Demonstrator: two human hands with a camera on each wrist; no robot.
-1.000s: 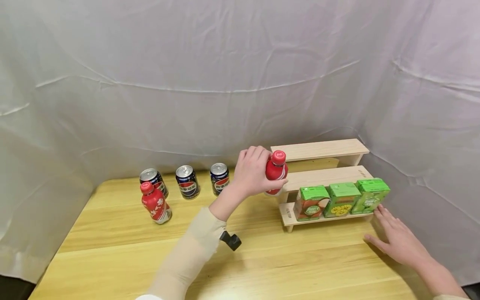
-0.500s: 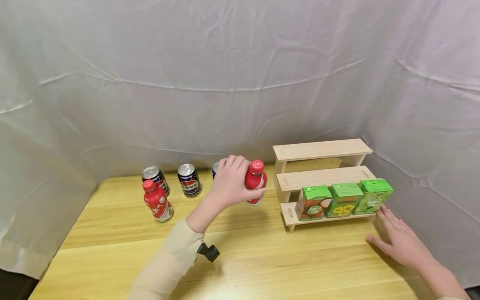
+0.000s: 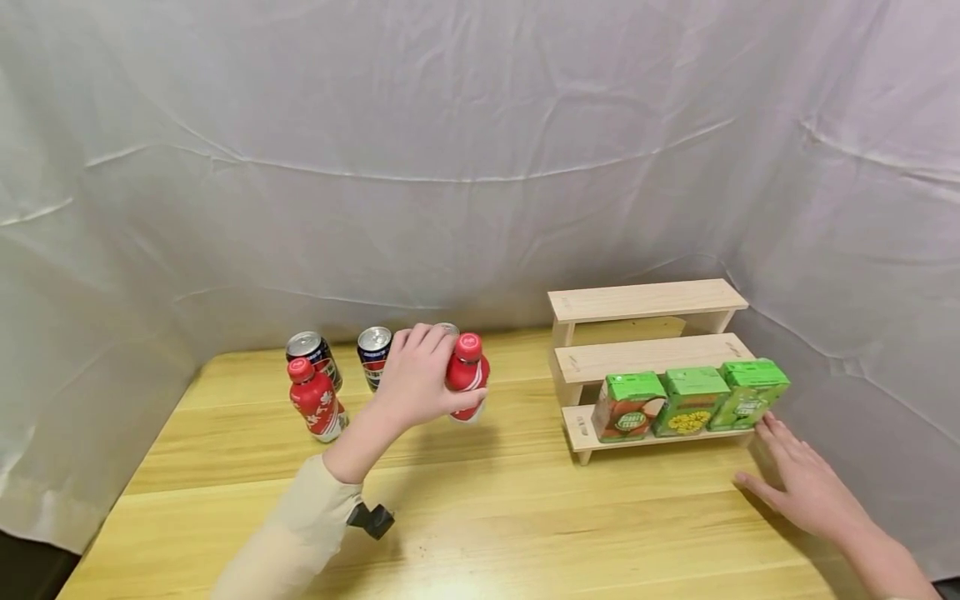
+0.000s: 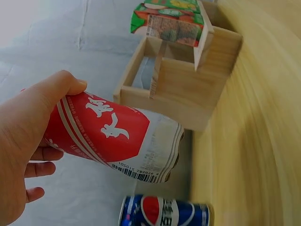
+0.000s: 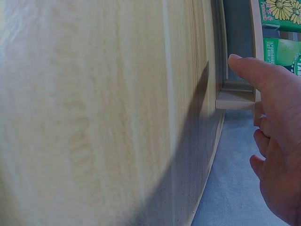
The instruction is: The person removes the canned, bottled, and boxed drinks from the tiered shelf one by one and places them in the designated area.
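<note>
The left hand (image 3: 420,379) has hold of a red bottle (image 3: 465,373), its grip closed only as far as the bottle's width, thumb across the near side and fingers curled round the other. The bottle's long axis runs roughly upright, cap up with a slight tilt, and the left wrist view shows its base just clear of the bench (image 3: 510,517). It sits near of the right-hand Pepsi can (image 3: 447,328), partly hiding it, with the second red bottle (image 3: 315,402) to the left and the three-tier wooden rack (image 3: 652,357) well apart to the right. The right hand (image 3: 810,483), holding nothing, fingers extended, lies by the rack's right end, much farther from the held bottle.
</note>
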